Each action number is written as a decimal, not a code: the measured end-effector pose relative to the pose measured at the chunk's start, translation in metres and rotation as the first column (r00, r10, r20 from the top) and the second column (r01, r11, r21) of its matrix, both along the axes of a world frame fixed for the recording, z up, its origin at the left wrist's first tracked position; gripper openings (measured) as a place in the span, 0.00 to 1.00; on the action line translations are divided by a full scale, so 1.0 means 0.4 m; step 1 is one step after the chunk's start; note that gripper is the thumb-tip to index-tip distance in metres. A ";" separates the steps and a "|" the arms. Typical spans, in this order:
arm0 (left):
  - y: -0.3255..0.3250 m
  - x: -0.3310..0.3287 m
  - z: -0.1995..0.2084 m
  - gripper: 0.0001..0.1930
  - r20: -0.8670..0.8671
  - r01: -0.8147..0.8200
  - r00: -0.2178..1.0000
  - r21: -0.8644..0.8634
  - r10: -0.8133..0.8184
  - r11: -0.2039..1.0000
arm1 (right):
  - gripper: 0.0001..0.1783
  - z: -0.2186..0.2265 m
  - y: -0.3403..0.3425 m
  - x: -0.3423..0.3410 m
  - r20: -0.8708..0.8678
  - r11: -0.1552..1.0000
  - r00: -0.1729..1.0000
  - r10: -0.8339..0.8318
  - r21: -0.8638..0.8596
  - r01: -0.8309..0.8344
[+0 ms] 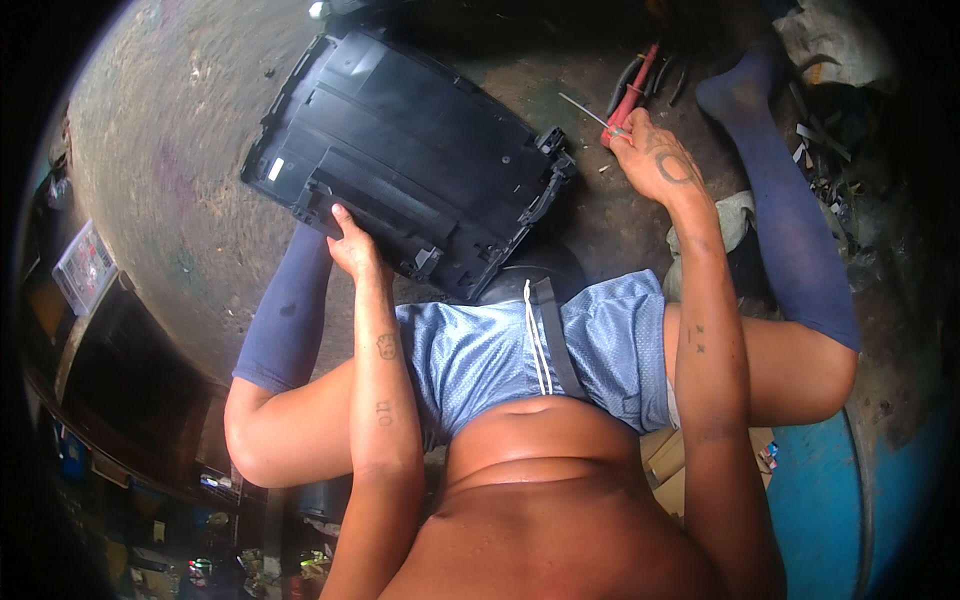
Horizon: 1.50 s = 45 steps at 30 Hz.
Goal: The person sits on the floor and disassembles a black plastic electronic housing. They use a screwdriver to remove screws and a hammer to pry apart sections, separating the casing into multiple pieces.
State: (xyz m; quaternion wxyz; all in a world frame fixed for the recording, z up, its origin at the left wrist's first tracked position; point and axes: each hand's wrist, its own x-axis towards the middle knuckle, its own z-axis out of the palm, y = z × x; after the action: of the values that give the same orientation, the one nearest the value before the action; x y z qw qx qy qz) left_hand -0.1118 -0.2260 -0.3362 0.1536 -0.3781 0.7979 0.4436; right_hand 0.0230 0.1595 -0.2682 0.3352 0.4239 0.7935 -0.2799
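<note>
My left hand [352, 245] grips the near left edge of a large black plastic casing [400, 140], its thumb lying on the surface and its other fingers hidden beneath. The casing is tilted between my legs, showing moulded ribs and clips along its right edge. Away to the right of it, my right hand [655, 160] is closed around a screwdriver, whose thin metal shaft [585, 110] points up and left; its handle is hidden in my palm. Right by those fingers is a long red-handled tool [630, 95], whose kind I cannot make out.
Dark, curved pieces [665, 78] lie beside the red tool. Past my right leg are scattered scraps [825, 150] and a pale sack [835, 45]. A grey cloth [730, 222] sits under my right forearm. Cluttered shelves [130, 370] stand at left; a blue surface [815, 500] lies lower right.
</note>
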 end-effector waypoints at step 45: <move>0.008 -0.004 0.009 0.30 0.038 -0.043 0.998 0.021 0.042 0.999 | 0.20 0.065 -0.107 -0.057 0.129 0.979 0.981 0.144 -0.164 -0.122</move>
State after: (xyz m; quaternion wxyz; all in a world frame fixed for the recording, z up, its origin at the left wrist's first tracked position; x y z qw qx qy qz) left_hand -0.1133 -0.2226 -0.3327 0.1631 -0.4017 0.7817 0.4483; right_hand 0.0000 0.1168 -0.2423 0.4401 0.3610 0.7704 -0.2872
